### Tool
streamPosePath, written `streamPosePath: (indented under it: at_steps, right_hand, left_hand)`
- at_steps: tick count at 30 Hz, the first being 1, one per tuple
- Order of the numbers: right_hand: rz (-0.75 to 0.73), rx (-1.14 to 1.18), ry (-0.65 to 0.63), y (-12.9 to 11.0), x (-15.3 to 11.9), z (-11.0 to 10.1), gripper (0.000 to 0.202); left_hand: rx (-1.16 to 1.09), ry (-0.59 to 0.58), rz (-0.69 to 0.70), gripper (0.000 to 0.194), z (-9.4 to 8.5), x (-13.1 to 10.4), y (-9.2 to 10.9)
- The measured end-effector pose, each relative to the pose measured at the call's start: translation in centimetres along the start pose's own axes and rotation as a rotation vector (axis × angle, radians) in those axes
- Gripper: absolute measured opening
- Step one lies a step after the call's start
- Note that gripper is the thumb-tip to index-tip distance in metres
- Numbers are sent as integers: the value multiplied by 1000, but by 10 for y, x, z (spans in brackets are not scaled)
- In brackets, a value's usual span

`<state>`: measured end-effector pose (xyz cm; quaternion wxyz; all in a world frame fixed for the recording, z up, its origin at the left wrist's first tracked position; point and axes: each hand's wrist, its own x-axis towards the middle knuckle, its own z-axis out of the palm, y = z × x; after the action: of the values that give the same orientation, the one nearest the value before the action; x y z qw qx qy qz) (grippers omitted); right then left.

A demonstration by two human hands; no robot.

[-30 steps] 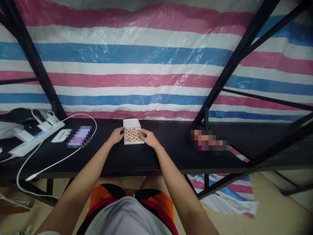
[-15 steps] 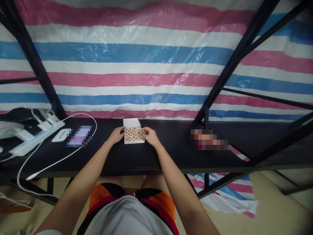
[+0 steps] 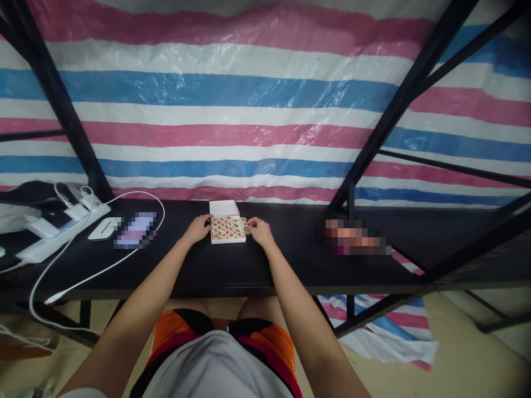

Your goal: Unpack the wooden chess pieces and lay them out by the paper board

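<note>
"From my end, how much room do I see around the box [image 3: 228,241]?"

"Toward the person, black tabletop [image 3: 224,268] stretches from the box to the front edge [image 3: 224,288]. Beyond the box, the striped sheet [image 3: 228,132] hangs near its raised white lid [image 3: 224,208]. The wide stretch to its right runs as far as a blurred object [image 3: 352,237], well apart. Left of the box, past the arm, I see a partly blurred phone [image 3: 136,229] and a white cable [image 3: 53,297]."

"And the hands?"

"The left hand [image 3: 197,229] sits against the box's left side, fingers loosely bent; I can't tell whether it grips. The right hand [image 3: 260,231] is just right of the box, fingers curled, tips at loose round pieces [image 3: 244,220]. I can't tell whether it pinches one."

"Where are the other pieces?"

"In the box, I make out close rows of pale discs [image 3: 223,227], mostly with red markings, a few dark-marked at its right side."
</note>
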<state>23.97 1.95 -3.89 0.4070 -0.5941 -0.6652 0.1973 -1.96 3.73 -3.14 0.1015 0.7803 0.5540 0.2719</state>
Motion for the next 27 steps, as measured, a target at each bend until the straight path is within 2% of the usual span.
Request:
streamPosePath:
  at_steps: [5,10,14,19,23,27]
  right_hand:
    - [-6,-39,-19,-2,-2,-1,12]
    - [-8,24,-8,-9,-2,-5,13]
    - [-137,54,-7,-22,-9,-9,20]
    - [-342,-96,-26,-34,-32,-6,19]
    - [-356,-144,-86,-36,-42,-5,17]
    - [-373,-112,-104,-36,-41,-9,15]
  left_hand:
    - [4,0,3,43,0,0,0]
    - [3,0,6,44,0,0,0]
    - [4,1,7,44,0,0,-1]
    - [-5,-1,8,43,0,-1,1]
    - [-9,18,4,42,-1,-2,2]
    - [-4,18,-2,42,-1,-3,2]
